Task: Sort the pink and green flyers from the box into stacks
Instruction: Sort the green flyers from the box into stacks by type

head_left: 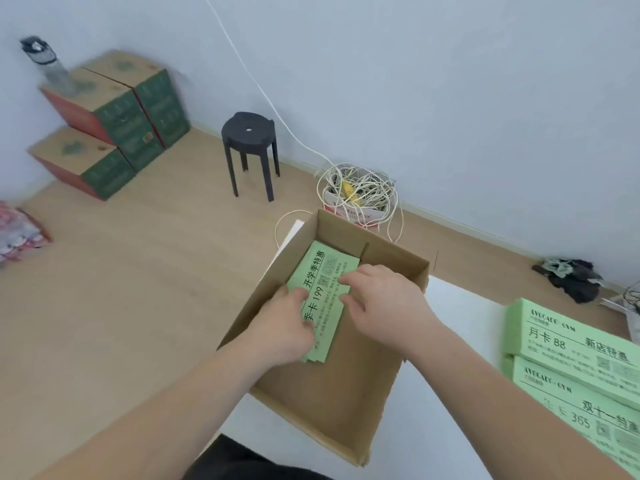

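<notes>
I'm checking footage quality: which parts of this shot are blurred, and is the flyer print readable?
Head view: the stacked cartons and bottle at far left are smeared; the green flyers in the box read sharply; light is soft, without glare.

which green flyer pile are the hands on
The 199 pile inside the cardboard box: left hand and right hand both touch it. The 88 stack and 365 stack lie untouched on the table.
</notes>
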A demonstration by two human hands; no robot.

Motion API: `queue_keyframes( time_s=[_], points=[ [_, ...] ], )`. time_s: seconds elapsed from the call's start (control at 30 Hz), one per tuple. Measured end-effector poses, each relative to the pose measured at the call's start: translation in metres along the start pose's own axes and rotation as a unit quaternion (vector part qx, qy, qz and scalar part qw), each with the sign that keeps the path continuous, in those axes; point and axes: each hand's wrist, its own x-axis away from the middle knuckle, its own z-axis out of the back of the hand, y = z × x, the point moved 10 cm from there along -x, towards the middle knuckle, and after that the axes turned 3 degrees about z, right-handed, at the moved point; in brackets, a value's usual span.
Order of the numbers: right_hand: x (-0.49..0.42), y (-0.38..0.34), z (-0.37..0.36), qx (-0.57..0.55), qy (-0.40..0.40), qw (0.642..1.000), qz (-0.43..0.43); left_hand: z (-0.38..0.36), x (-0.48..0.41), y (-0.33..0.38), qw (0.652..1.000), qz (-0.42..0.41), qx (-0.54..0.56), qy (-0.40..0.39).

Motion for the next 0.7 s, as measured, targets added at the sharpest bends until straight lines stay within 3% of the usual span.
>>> queue_keyframes(
  time_s=[0.1, 0.23, 0.37, 0.5, 0.7],
  points=[
    [-0.010, 0.013, -0.019, 0.035, -0.039, 0.998, -0.034, -0.018, -0.011, -0.003, 0.996, 0.026, -0.079, -0.034],
    [0.003, 0.040, -0.035, 0.057, -0.027, 0.994, -0.094, -0.024, -0.012, 0.003, 0.988, 0.020, -0.153, -0.006],
    [0.002, 0.033, -0.043, 0.065, -0.047, 0.996, -0.046, -0.028, -0.015, 0.006, 0.985, -0.010, -0.172, -0.001],
    [-0.004, 0.028, -0.056, 0.095, -0.122, 0.988, -0.022, -0.019, -0.017, -0.001, 0.996, -0.001, -0.093, 0.000],
    [0.000, 0.028, -0.066, 0.116, -0.174, 0.978, -0.015, -0.034, -0.010, 0.010, 1.000, -0.002, 0.019, -0.017]
  ],
)
